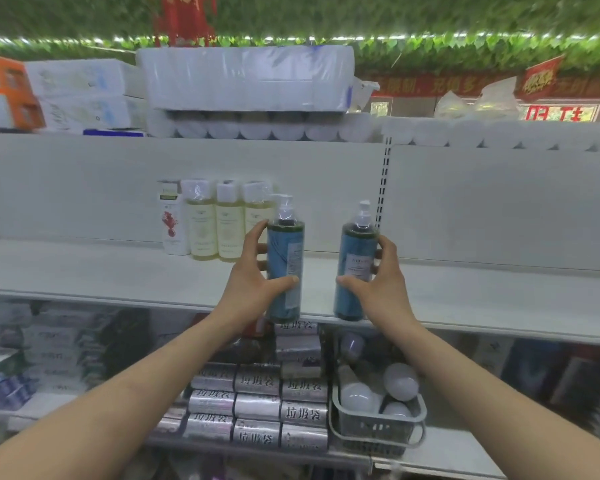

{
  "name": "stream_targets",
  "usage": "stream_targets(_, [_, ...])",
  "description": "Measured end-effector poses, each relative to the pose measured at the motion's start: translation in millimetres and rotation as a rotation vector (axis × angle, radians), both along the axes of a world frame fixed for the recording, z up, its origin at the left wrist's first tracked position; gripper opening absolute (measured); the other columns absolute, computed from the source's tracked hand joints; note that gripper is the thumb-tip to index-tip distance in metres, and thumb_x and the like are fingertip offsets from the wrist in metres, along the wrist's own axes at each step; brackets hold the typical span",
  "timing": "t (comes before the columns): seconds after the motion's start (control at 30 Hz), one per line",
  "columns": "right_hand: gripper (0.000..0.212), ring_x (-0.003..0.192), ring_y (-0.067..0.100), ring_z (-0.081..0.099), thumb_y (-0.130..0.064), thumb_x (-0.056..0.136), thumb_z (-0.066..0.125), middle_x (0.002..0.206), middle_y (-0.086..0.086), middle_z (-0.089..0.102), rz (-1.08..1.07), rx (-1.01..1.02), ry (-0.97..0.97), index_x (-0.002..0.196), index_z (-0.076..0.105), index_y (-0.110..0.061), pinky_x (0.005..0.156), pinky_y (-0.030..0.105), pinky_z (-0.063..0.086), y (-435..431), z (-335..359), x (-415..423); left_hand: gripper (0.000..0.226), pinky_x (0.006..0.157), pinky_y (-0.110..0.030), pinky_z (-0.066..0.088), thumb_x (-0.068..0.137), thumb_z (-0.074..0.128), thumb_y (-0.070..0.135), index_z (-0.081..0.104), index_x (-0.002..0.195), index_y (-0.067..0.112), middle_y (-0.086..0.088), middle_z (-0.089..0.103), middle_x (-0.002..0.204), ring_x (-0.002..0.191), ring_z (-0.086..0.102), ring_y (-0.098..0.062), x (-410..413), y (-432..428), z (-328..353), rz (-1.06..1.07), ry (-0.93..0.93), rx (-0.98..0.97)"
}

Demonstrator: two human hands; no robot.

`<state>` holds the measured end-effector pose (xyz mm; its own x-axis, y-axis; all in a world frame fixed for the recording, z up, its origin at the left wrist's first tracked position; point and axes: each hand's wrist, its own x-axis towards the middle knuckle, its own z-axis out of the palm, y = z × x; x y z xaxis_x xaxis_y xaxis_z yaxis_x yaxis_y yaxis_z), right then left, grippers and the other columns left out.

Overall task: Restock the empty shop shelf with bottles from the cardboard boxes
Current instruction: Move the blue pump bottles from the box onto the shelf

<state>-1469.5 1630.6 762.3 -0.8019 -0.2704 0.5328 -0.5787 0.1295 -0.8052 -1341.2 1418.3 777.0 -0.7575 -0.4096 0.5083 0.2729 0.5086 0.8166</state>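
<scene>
As blue bottles (pixel 286 258) are gripped, one by left hand (pixel 253 282), one by right hand (pixel 383 282), at shelf (pixel 118 271) front, yellow bottles (pixel 229 223) just behind.

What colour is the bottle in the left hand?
Blue bottle with a white pump; head view.

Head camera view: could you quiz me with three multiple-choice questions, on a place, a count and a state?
1. Where do the pale yellow bottles stand?
A) at the back of the white shelf
B) in a basket
C) on the floor
2. How many blue bottles are being held?
A) one
B) two
C) four
3. What is the left hand doing?
A) hanging idle
B) gripping a blue bottle
C) pressing flat on the shelf
Answers: 1 A, they stand far back on it. 2 B, one in the left hand, one in the right hand. 3 B, its fingers and thumb curl round the bottle.
</scene>
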Motion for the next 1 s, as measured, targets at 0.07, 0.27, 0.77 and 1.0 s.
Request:
stream_targets(0.07, [0.096,0.123,0.007,0.059,-0.026,0.081,0.091,0.147,-0.017,0.050,-0.003,0.025,0.013,0.152,0.029,-0.047,0.095,0.033,0.055,-2.1,-1.2,-7.1,0.106,0.072,-0.019,0.060,0.082,0.092,0.021,0.025,0.153,0.063,0.023,0.056,0.132,0.110,0.068,-0.004,-10.0,0.0,-0.7,-0.009,0.000,0.000])
stream_targets(0.27, [0.096,0.131,0.009,0.053,-0.030,0.085,0.089,0.152,-0.012,0.042,0.008,0.101,-0.051,0.158,0.026,-0.036,0.097,0.024,0.052,0.3,-9.5,-16.4,0.104,0.087,-0.033,0.063,0.083,0.092,0.021,0.025,0.152,0.062,0.023,0.055,0.132,0.115,0.066,-0.010,-35.2,-5.3,3.8,-0.047,-0.001,-0.023])
stream_targets(0.77, [0.075,0.120,0.015,0.064,-0.024,0.092,0.082,0.140,-0.013,0.057,-0.140,0.179,-0.148,0.146,0.033,-0.042,0.098,0.043,0.061,0.0,-17.4,-87.3,0.104,0.100,-0.049,0.061,0.086,0.089,0.016,0.024,0.158,0.052,0.008,0.051,0.144,0.126,0.061,-0.019,-90.1,-5.7,8.0,-0.138,-0.014,0.009])
stream_targets(1.0, [0.073,0.130,0.025,0.062,-0.017,0.093,0.079,0.148,-0.005,0.057,-0.203,0.159,-0.172,0.148,0.034,-0.033,0.104,0.055,0.057,-6.0,-8.4,-138.0,0.105,0.103,-0.049,0.060,0.085,0.090,0.017,0.024,0.158,0.054,0.008,0.052,0.146,0.127,0.062,-0.019,-110.1,-1.5,2.3,-0.115,-0.042,0.023])
